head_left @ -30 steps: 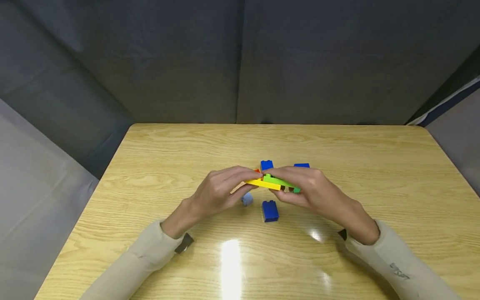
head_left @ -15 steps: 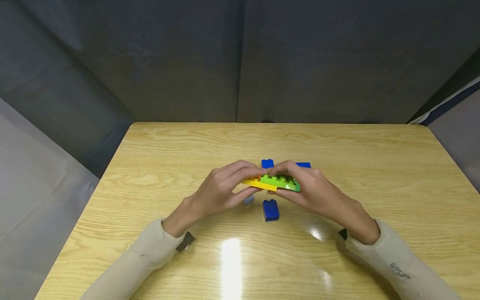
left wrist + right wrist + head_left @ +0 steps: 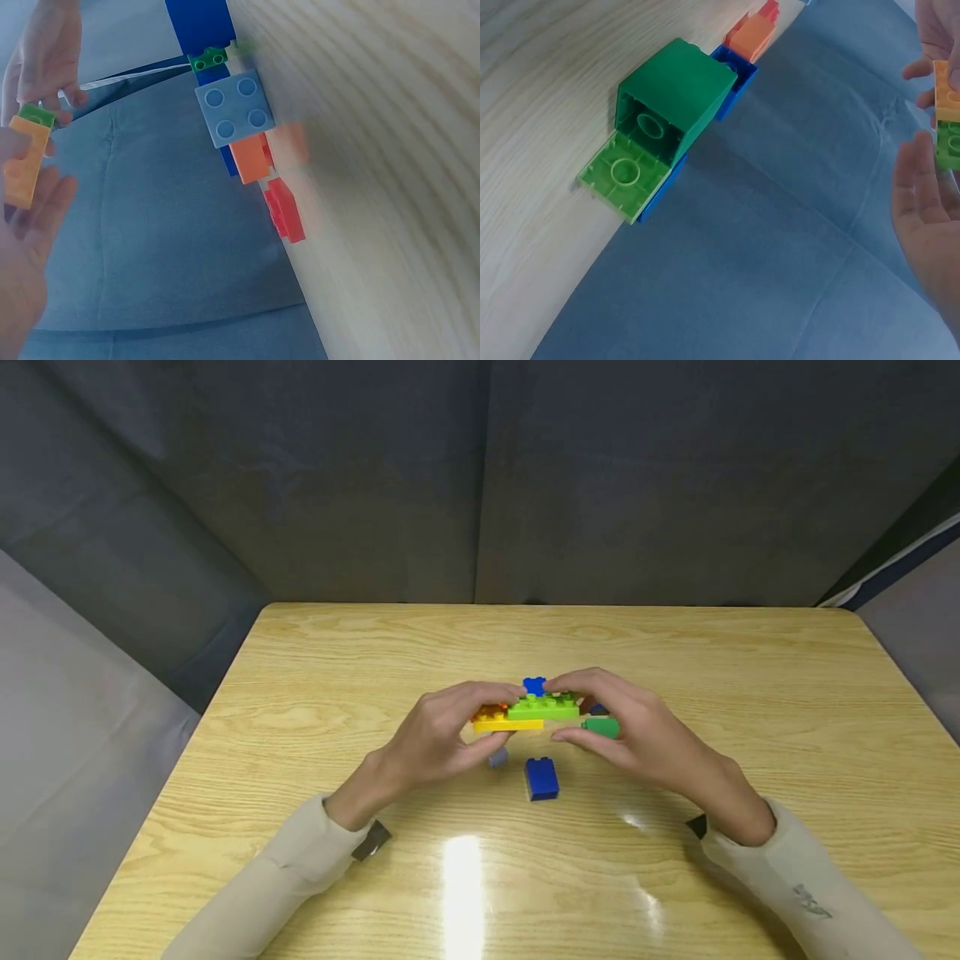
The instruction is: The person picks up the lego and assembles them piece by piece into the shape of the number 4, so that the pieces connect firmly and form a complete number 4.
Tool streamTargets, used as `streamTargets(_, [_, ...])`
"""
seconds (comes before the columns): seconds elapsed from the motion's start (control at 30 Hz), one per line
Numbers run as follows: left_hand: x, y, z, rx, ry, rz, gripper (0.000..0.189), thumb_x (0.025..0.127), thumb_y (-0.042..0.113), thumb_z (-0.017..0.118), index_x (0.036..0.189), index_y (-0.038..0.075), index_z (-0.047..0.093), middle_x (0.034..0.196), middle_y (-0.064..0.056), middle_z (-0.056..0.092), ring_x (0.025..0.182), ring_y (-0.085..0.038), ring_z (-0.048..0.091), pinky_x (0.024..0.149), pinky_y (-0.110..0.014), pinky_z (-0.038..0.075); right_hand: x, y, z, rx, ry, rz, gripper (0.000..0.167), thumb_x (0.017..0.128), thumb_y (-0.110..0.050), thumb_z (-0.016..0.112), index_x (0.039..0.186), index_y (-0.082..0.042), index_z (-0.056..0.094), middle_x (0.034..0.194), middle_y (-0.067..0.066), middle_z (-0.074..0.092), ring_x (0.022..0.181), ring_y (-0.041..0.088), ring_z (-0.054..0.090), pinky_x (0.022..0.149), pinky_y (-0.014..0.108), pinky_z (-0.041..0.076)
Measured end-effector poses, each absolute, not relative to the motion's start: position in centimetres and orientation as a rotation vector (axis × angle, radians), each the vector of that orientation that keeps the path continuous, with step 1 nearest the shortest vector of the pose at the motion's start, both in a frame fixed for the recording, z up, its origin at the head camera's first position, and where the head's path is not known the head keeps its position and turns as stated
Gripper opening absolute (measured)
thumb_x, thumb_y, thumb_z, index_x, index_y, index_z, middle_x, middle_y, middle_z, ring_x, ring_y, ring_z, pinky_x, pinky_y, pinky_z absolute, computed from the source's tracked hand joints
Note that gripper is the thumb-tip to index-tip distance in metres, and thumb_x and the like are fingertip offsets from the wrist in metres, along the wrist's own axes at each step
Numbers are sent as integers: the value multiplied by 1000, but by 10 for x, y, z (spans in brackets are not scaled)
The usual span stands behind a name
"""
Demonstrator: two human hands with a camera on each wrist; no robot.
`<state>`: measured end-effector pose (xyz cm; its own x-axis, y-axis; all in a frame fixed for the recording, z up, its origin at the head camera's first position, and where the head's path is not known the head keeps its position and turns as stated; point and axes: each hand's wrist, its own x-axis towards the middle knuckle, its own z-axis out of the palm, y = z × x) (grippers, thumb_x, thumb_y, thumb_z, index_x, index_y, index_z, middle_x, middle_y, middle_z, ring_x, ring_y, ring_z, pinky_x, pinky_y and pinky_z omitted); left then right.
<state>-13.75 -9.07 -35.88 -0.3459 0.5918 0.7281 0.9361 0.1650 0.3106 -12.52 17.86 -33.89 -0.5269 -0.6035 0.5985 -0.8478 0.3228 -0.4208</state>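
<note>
My left hand (image 3: pixel 442 735) pinches a flat yellow brick (image 3: pixel 510 725) above the table, thumb below and fingers above. A lime green brick (image 3: pixel 543 708) sits on the yellow one, offset to the right. In the left wrist view the yellow brick (image 3: pixel 26 161) looks orange. My right hand (image 3: pixel 637 722) is beside the lime brick's right end, its fingers extended and its thumb apart from the bricks. Whether its fingertips touch the lime brick's back is hard to tell. In the right wrist view the right hand's fingers (image 3: pixel 922 176) look straight beside the joined bricks.
A blue brick (image 3: pixel 542 779) stands in front of the hands, another blue brick (image 3: pixel 534 686) behind. A dark green brick (image 3: pixel 602 727) lies under the right hand. A grey-blue brick (image 3: pixel 498 757) is near the left thumb. Orange (image 3: pixel 249 157) and red (image 3: pixel 285 210) bricks lie on the wooden table.
The lime brick, tilted earlier, now lies level with the yellow one. The right hand has loosened and drawn right, its thumb off the bricks. The left hand keeps its hold and shifts slightly left.
</note>
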Motion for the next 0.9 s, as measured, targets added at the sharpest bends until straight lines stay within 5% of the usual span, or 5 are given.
streamTargets(0.23, [-140,-91,-358,-1436,-1994,-1078,43,84,-6,79,124,-6,64,117,-19,71,95,-22,71,82,-22,58,-127,184,-339,1258,-2283,1010,44,103,-38,64,128,-2,66,118,8,71,90,16,69,78,21,57])
streamTargets(0.37, [-139,-92,-358,-1406,-2012,-1095,41,83,-6,78,122,-6,65,116,-18,70,92,-21,69,78,-20,57,-127,193,-339,1203,-2359,990,40,95,-14,79,130,-3,64,120,7,70,92,15,71,76,23,58])
streamTargets(0.5, [-140,-95,-359,-1362,-2035,-1117,41,81,-7,77,120,-6,64,116,-18,70,89,-19,66,76,-19,55,-128,202,-339,1145,-2408,982,43,88,6,78,129,-3,65,120,5,71,89,11,70,73,18,55])
streamTargets(0.73, [-142,-99,-361,-1333,-2015,-1142,42,81,-9,76,120,-5,62,118,-19,68,95,-23,67,75,-22,57,-130,211,-343,1077,-2452,909,30,92,7,73,118,-7,72,111,1,74,87,10,70,71,14,51])
streamTargets(0.9, [-144,-98,-362,-1327,-2023,-1160,44,80,-9,77,120,-5,60,122,-21,67,99,-25,67,75,-21,56,-134,216,-348,1038,-2542,848,28,90,7,76,113,-8,74,107,1,75,90,12,71,71,28,59])
